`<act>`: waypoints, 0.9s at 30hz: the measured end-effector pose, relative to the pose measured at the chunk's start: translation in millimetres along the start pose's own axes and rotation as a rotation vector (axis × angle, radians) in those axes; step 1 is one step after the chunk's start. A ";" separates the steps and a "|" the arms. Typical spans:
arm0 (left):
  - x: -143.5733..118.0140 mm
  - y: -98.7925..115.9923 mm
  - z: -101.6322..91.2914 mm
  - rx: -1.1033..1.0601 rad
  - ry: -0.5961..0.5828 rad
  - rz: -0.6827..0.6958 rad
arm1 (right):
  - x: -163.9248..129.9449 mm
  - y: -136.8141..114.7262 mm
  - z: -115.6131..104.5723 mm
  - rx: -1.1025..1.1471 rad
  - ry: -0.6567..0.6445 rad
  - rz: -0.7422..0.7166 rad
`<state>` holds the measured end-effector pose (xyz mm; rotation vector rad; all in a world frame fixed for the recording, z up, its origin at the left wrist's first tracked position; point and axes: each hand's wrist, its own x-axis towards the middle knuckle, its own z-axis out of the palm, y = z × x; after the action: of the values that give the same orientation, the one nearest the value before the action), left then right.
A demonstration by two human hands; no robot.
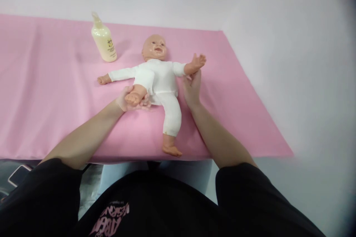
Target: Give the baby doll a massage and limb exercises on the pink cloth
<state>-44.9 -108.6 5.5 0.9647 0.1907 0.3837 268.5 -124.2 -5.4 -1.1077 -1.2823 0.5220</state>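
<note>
Beneath both our hands spreads the pink cloth [50, 92], covering the tabletop. On it, between our hands, lies the baby doll [158, 77] on its back in a white suit, head pointing away from us. Our left hand [130, 100] cups the doll's bent leg at the foot, fingers curled under and around it. Our right hand [191, 87] reaches up under the doll's raised forearm, fingers loosely closed about it just below the wrist; how firm that grip is we cannot tell.

We judge that we are in the middle of moving or rubbing the doll's limbs. The next move calls for a gentle, steady hold so the doll stays put on the cloth.

Beyond our left hand, well apart, stands a cream pump bottle [104, 40]. Its label shows a small dark mark, too small to read.
</note>
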 end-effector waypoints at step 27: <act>6.1 9.8 22.2 -0.094 0.230 -0.051 | -7.9 -14.9 2.7 -0.570 -0.319 -0.331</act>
<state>-34.3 -118.2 26.1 0.8205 0.4022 0.4529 260.0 -136.1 3.4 -1.2671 -1.9277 0.0754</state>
